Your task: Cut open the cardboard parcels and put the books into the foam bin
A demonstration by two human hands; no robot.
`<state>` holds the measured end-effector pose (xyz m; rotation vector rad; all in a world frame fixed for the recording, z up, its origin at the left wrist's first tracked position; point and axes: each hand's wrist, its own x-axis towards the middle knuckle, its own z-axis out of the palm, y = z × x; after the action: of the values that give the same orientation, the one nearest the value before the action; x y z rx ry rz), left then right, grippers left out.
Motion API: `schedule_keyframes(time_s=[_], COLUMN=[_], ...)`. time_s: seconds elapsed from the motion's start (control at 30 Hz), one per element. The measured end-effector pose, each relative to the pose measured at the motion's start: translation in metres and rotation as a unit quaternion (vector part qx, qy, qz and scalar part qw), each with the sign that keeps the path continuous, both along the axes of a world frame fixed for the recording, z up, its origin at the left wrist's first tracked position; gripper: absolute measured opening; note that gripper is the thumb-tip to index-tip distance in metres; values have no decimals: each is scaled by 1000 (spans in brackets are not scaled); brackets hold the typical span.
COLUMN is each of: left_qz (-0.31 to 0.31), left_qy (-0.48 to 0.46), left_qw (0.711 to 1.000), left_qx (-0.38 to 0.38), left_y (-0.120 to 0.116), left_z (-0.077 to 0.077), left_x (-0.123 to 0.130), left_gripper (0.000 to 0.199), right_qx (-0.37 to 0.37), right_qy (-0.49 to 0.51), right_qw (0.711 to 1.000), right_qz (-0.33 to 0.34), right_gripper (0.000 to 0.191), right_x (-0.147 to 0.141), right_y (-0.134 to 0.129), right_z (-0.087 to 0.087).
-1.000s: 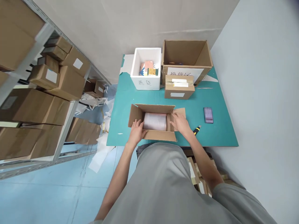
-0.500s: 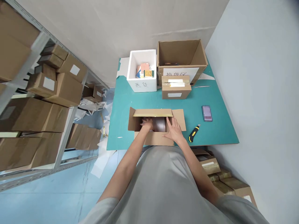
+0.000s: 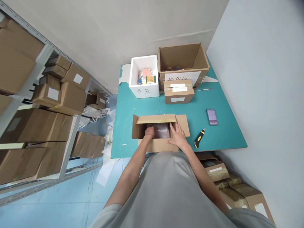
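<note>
An open cardboard box [image 3: 158, 145] stands at the front edge of the green table, its flaps folded out. Inside it lies a flat, shiny item that looks wrapped in clear plastic [image 3: 161, 130]; what is under the wrapping I cannot make out. My left hand [image 3: 149, 131] reaches into the box, fingers curled closed at the item's left end, fingertips partly hidden. Against the box's right side rests my right hand [image 3: 178, 135], its fingers spread along the wall and thumb toward the near flap. A black and yellow utility knife [image 3: 199, 138] lies right of that hand.
Behind the box are a white foam bin [image 3: 145, 91] with books, a large open carton [image 3: 203, 79] and a smaller taped carton [image 3: 179, 96]. A blurred purple phone-like object [image 3: 212, 117] lies at right. Shelves of cartons [image 3: 72, 98] line the left; more cartons [image 3: 218, 171] sit below right.
My left hand has gone from spread fingers to a closed grip at the wrapped item's left end. The item looks flatter and more exposed. My right hand stays at the box's side.
</note>
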<state>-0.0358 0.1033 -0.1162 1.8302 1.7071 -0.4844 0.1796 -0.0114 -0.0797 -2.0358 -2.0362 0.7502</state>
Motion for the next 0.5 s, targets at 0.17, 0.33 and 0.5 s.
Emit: schedule_keyframes(time_s=[0.17, 0.33, 0.5], left_qz=[45, 115, 154], left_qy=[-40, -54, -63], left_qw=[998, 992, 986], left_qx=[1, 2, -6], left_y=[-4, 2, 3], left_z=[-9, -9, -4], left_x=[-7, -9, -8], left_gripper=[31, 38, 45], right_qx=[-7, -13, -3], right_qy=[0, -4, -2], right_qw=[1000, 1000, 1000], right_qz=[-1, -2, 4], right_gripper=[134, 132, 131], right_x=[0, -1, -1], right_y=[-2, -2, -3], right_z=[0, 2, 4])
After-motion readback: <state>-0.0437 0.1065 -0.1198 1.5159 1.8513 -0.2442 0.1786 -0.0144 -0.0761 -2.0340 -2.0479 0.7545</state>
